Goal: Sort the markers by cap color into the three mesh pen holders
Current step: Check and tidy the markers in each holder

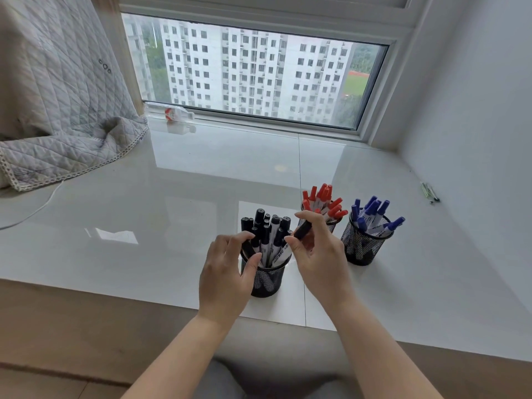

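Three black mesh pen holders stand on the glossy white sill. The nearest holder (266, 280) is packed with several black-capped markers (269, 228). Behind it to the right, a holder (331, 224) carries red-capped markers (324, 197), and the rightmost holder (359, 246) carries blue-capped markers (372, 211). My left hand (227, 272) cups the left rim of the nearest holder, fingers touching the markers there. My right hand (319, 254) pinches a black-capped marker (302, 230) by its cap, tilted above the holder's right rim.
A quilted grey blanket (63, 110) drapes over the sill's left end, with a white cable (37, 208) running beneath it. A plastic bottle (175, 113) lies by the window frame. A small green object (429, 192) rests at the far right near the wall.
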The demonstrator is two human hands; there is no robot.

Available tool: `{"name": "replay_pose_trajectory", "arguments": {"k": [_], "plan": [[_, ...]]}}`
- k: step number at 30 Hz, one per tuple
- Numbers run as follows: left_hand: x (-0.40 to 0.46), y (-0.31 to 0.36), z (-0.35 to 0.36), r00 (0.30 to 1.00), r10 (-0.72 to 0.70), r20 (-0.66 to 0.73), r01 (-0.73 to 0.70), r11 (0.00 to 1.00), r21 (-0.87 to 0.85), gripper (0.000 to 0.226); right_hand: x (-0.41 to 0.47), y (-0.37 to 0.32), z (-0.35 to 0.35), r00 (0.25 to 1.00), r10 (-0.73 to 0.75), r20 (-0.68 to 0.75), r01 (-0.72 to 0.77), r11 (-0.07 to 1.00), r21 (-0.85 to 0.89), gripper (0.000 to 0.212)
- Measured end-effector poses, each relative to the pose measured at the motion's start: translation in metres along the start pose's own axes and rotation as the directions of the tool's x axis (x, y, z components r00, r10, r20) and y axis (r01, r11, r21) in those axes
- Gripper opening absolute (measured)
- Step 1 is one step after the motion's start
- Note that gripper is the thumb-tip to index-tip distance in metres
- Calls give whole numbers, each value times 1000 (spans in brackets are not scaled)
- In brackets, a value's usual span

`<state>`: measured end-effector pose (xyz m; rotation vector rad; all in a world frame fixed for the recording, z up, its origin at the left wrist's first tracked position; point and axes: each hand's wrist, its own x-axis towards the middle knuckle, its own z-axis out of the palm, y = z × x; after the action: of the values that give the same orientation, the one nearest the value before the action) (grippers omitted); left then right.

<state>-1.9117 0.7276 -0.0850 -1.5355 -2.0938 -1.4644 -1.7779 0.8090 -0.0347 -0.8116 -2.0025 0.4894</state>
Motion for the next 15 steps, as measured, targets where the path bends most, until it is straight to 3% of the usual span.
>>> {"name": "replay_pose_trajectory", "arguments": {"k": [4,8,15], "plan": [[-1,-2,2,995,-89,37,93,989,-118,43,-1,-1,3,1000,-29,-1,29,996,-87,29],[-2,-6,5,991,-104,83,119,972,-203,46,-6,4,9,992,12,123,16,974,-228,25],[-3,-10,14,976,-132,172,189,906,-379,68,11,1,9,995,43,91,-19,969,-245,17]]}}
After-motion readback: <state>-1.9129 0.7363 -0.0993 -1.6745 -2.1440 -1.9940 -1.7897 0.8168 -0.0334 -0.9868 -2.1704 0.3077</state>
